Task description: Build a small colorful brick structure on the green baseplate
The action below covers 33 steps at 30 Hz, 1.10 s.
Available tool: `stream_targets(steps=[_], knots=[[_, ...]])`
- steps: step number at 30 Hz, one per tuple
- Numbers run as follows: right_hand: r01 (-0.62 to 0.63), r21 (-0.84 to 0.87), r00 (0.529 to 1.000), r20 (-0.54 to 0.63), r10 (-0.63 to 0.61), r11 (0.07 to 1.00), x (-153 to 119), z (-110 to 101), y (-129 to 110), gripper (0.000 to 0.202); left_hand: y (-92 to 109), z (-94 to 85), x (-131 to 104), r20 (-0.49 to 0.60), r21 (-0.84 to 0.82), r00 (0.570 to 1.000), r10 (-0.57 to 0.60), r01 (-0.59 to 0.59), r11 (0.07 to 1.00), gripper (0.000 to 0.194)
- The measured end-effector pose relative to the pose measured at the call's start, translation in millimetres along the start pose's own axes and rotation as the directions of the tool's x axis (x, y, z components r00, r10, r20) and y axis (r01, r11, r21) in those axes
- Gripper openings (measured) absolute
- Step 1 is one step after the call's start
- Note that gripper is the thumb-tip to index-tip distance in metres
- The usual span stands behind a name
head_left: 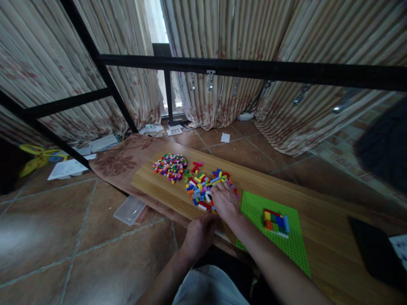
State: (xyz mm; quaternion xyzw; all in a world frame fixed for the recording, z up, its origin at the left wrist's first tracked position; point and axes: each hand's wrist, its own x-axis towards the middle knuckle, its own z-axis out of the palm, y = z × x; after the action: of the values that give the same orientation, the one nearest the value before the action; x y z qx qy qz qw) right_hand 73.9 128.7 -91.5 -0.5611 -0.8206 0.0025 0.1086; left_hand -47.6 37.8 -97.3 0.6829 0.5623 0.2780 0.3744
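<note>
My right hand (224,198) reaches into the larger pile of mixed coloured bricks (199,188), its fingers bent down among them; what the fingertips touch is hidden. Near the board's front edge, just below that pile, my left hand (201,235) is curled, and its fingertips are too unclear to tell if they hold anything. A second pile of tiny coloured pieces (171,166) lies to the left. Right of my right hand is a green baseplate (254,207) bearing a small block of red, yellow, blue, orange, green and white bricks (276,222).
The wooden board (149,180) rests on a brown cloth (124,156). A clear plastic lid (130,210) is on the floor at the front left. A black flat object (375,250) lies at the right. A black metal rail (238,65) crosses before curtains.
</note>
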Motion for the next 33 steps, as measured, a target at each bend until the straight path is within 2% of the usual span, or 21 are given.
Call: stream_targets(steps=[10,15,18,22,28,33], knots=[[-0.001,0.009,1.0,0.024,0.001,1.0,-0.4,3.5,0.1,0.018,-2.1,0.9,1.8,-0.017,-0.009,1.0,0.013,-0.013,1.0,0.031],[-0.037,0.161,0.997,-0.067,0.049,0.986,-10.0,-7.9,1.8,0.012,-2.0,-0.7,0.5,-0.01,-0.04,1.0,0.024,-0.024,0.999,0.026],[-0.06,0.358,0.992,-0.082,0.095,0.932,-33.8,-19.1,7.1,0.011,1.8,-1.5,-1.6,-0.042,-0.15,0.999,0.024,-0.03,0.988,0.022],[-0.098,0.559,0.985,-0.062,0.159,0.823,-81.6,-31.2,15.6,0.011,16.4,2.5,-1.9,-0.065,-0.336,0.997,0.038,-0.058,0.94,0.024],[-0.176,0.684,0.96,-0.039,0.277,0.708,-143.9,-36.6,30.0,0.012,40.0,24.2,6.3,0.158,-0.433,0.987,0.041,0.032,0.901,0.027],[-0.282,0.74,0.904,-0.009,0.428,0.611,-174.7,-46.4,49.5,0.016,53.7,44.4,12.1,0.241,-0.438,0.967,0.083,0.032,0.898,0.023]])
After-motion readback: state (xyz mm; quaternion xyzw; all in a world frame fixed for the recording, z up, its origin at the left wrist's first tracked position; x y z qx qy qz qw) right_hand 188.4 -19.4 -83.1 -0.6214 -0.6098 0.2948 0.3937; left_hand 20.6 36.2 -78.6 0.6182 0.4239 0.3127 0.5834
